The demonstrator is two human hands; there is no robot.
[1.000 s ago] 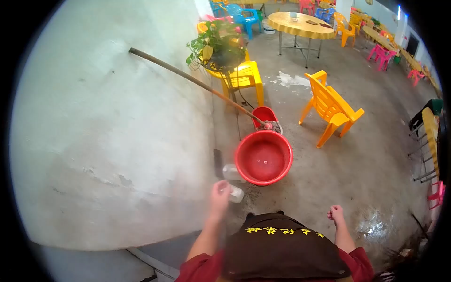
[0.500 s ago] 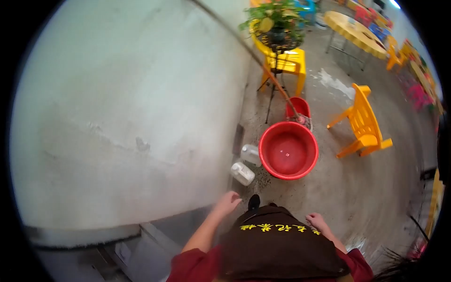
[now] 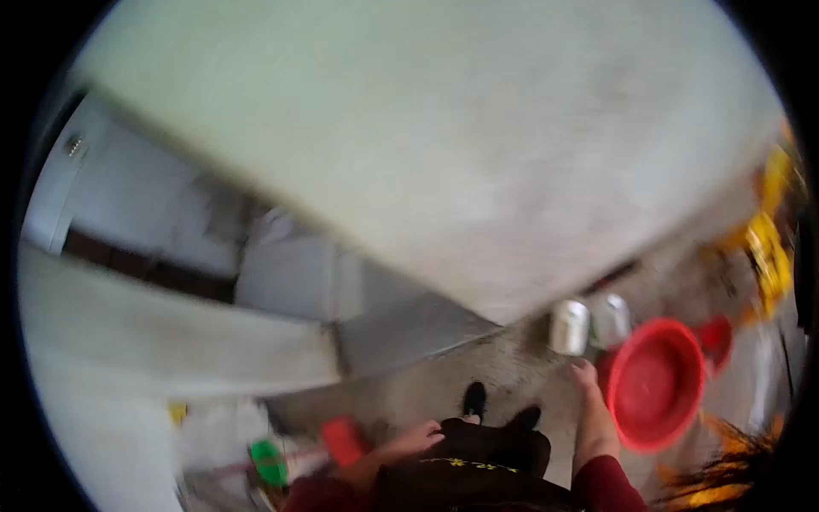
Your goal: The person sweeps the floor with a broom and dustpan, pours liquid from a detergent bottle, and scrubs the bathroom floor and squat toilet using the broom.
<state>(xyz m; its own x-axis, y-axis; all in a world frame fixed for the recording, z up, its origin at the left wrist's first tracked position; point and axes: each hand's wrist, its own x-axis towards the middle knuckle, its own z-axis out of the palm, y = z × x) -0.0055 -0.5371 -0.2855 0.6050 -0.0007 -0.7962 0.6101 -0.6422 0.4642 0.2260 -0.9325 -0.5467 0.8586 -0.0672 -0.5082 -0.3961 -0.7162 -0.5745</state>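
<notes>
My left hand (image 3: 420,437) is beside the front of my dark apron (image 3: 478,448), fingers loosely stretched and nothing visible in them. Smeared by motion, my right hand (image 3: 585,373) hangs low between the apron and a large round red tub (image 3: 655,384). Its fingers are too blurred to read. Just beyond that hand, a whitish plastic jug (image 3: 569,328) stands on the floor, with a second jug (image 3: 611,321) next to it. Whether the hand touches the tub's rim cannot be made out.
A pale wall (image 3: 512,171) ends in a corner ahead, and a grey passage (image 3: 401,316) opens left of it. Behind the tub is a smaller red container (image 3: 715,341). Yellow chairs (image 3: 768,256) stand far right. A green object (image 3: 269,462) and a red object (image 3: 344,439) lie at lower left.
My view has swung left, so the tub, jugs and yellow chairs now appear farther right. The wall corner and passage have come into view. Both hands have shifted beside my body.
</notes>
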